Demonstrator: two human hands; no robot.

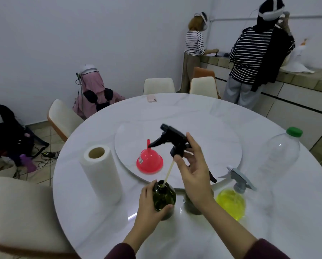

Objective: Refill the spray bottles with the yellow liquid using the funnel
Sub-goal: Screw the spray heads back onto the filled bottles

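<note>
My left hand (149, 200) grips a dark green spray bottle (164, 197) standing on the white round table (104, 228). Above it, my right hand (192, 171) holds the black trigger sprayer head (172, 140), lifted off the bottle. Its pale dip tube (168, 172) still reaches down into the bottle's neck. A pink funnel (149, 161) rests mouth-down on the turntable (220, 146) behind. A round bottle of yellow liquid (231, 203) with a grey sprayer stands to the right. Another dark bottle (191, 207) is mostly hidden behind my right wrist.
A paper towel roll (100, 174) stands at the left. A large clear plastic bottle with a green cap (281, 154) stands at the right. A phone (151, 98) lies at the far edge. Chairs surround the table; two people stand at a counter behind.
</note>
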